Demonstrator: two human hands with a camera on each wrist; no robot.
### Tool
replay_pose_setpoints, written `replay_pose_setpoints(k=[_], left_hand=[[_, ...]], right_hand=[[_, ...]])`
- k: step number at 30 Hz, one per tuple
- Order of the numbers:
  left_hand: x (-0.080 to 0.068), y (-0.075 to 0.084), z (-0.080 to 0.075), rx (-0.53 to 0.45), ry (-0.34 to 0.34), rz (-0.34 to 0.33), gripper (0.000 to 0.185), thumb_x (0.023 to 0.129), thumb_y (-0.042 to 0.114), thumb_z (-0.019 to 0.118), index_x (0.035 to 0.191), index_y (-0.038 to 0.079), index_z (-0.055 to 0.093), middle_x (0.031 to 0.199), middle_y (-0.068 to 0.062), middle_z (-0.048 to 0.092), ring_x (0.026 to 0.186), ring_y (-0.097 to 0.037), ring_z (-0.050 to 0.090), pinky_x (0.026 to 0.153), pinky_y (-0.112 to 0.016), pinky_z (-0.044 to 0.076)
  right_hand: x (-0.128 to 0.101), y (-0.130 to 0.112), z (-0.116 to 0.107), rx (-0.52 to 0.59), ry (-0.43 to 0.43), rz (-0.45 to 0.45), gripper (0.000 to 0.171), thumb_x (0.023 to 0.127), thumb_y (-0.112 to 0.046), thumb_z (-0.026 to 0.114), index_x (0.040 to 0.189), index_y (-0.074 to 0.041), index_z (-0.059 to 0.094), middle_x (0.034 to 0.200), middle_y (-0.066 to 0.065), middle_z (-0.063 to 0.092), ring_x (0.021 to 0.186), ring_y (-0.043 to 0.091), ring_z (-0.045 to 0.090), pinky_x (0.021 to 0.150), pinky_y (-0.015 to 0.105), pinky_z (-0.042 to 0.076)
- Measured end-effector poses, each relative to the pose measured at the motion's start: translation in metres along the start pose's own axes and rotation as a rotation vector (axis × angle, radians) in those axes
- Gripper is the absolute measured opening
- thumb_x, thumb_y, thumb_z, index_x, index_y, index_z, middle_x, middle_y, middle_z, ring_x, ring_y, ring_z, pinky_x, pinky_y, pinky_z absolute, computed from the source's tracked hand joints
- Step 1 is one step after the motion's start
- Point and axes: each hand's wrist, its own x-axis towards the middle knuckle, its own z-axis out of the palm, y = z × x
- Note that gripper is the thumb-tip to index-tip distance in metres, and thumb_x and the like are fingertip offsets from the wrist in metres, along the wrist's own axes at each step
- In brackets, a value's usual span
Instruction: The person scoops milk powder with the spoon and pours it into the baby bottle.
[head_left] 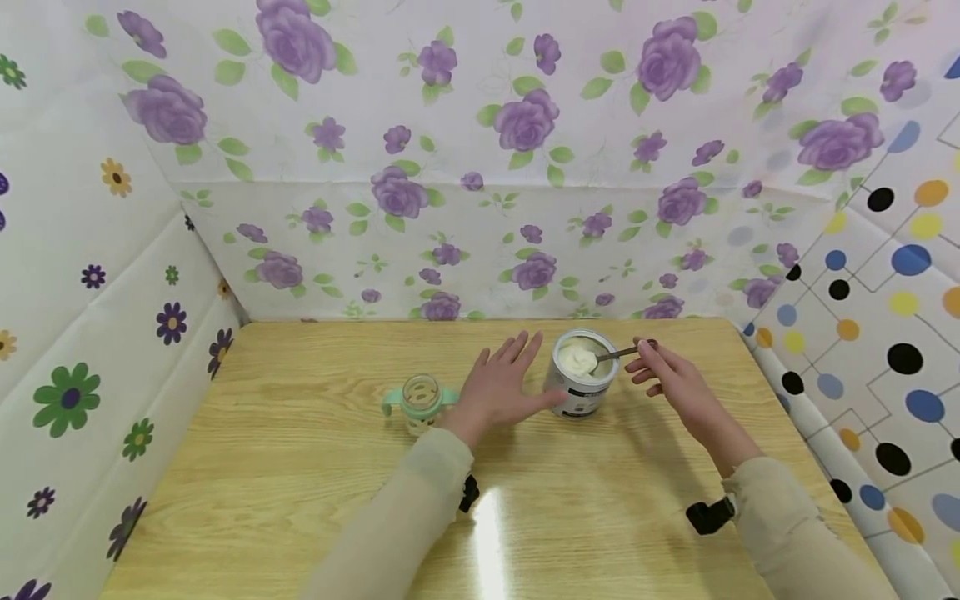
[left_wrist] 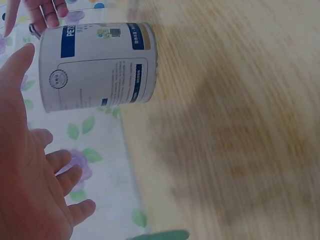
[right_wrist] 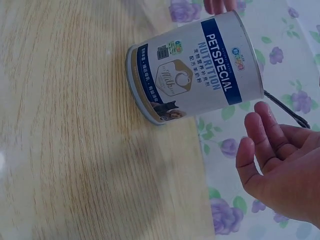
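Note:
A white and blue can of pet milk powder (head_left: pixel 579 405) stands upright on the table, open at the top, with pale cream powder (head_left: pixel 574 360) inside. My right hand (head_left: pixel 681 390) pinches the end of a dark spoon (head_left: pixel 618 353) between thumb and index finger, the other fingers loose. The spoon's bowl dips into the powder. On the can's other side my left hand (head_left: pixel 501 390) has its fingers spread, holding nothing. Its thumb reaches to the can's side; in the left wrist view the thumb tip is close to the can's rim (left_wrist: pixel 42 70).
Left of my left hand stands a clear cup (head_left: pixel 422 392) with mint-green handles, partly covered by the hand and sleeve. The wooden table (head_left: pixel 300 467) meets a flowered cloth wall (head_left: pixel 480 242) at the back. More patterned cloth hangs at both sides.

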Motion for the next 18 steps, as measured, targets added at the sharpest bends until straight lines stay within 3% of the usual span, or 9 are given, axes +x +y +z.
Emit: replay_pose_setpoints(k=[7, 13, 18], left_hand=[[0.007, 0.005, 0.013, -0.131, 0.014, -0.005, 0.105, 0.097, 0.08, 0.053, 0.174, 0.027, 0.006, 0.179, -0.003, 0.017, 0.163, -0.028, 0.024, 0.13, -0.057, 0.019], [0.016, 0.013, 0.031, -0.42, 0.047, -0.022, 0.108, 0.092, 0.076, 0.065, 0.174, 0.033, 0.008, 0.177, -0.002, 0.023, 0.158, -0.034, 0.034, 0.122, -0.061, 0.035], [0.025, 0.018, 0.046, -0.628, 0.085, -0.056, 0.114, 0.087, 0.072, 0.077, 0.173, 0.035, 0.011, 0.175, -0.002, 0.029, 0.159, -0.032, 0.032, 0.121, -0.063, 0.036]], right_hand=[[0.001, -0.001, 0.001, 0.087, -0.032, -0.004, 0.079, 0.112, -0.064, 0.034, 0.166, -0.006, 0.038, 0.13, 0.013, 0.063, 0.109, 0.02, 0.063, 0.082, 0.03, 0.052], [0.004, -0.004, 0.0, 0.214, -0.06, 0.01, 0.084, 0.11, -0.067, 0.034, 0.165, -0.003, 0.035, 0.121, 0.0, 0.063, 0.105, 0.014, 0.062, 0.08, 0.03, 0.048], [0.007, -0.007, -0.002, 0.324, -0.093, 0.011, 0.084, 0.11, -0.066, 0.035, 0.163, -0.001, 0.036, 0.118, -0.005, 0.063, 0.104, 0.015, 0.059, 0.079, 0.028, 0.046]])
